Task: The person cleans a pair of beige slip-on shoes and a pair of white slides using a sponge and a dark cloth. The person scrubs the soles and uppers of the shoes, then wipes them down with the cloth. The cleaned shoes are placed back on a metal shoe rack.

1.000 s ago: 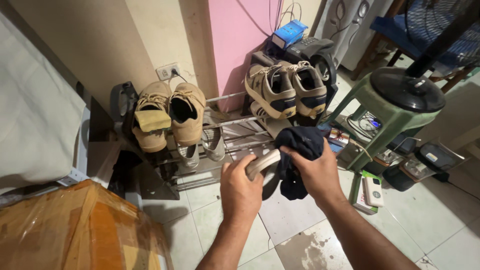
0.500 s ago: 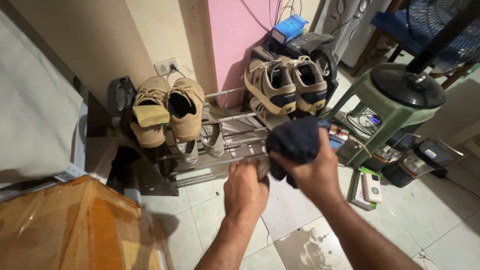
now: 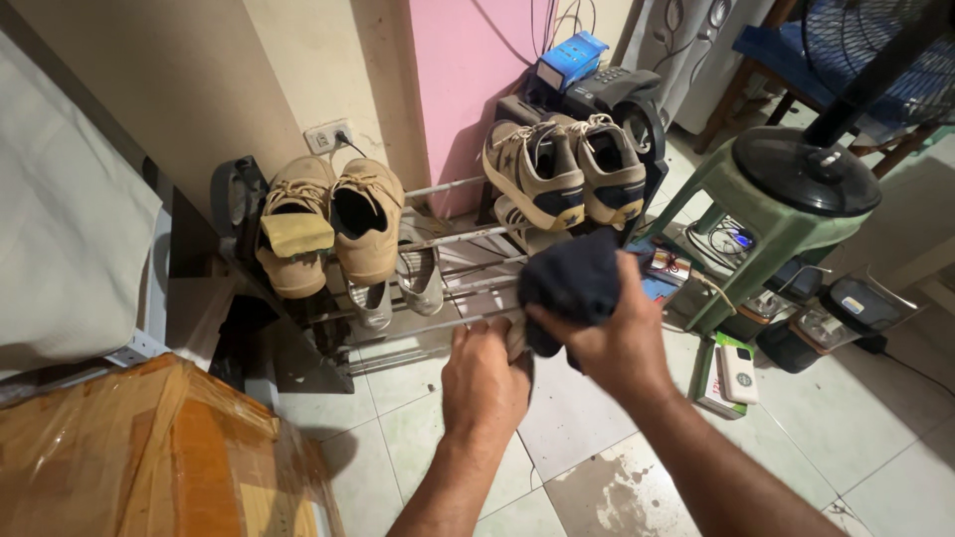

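My right hand point(image 3: 617, 338) presses a bunched dark cloth point(image 3: 572, 278) against a pale shoe point(image 3: 515, 338) that my left hand point(image 3: 484, 383) grips closed in front of the metal shoe rack point(image 3: 448, 239), so I judge the wiping is underway and this shoe not yet shelved beside the tan pair point(image 3: 333, 224).

My one camera sits on my head, looking steeply down and forward at the shoe rack point(image 3: 438, 244), near beyond my outstretched arms.

Dim, warm indoor light; soft shadows, wet-tile glare, wide-angle bending at edges.
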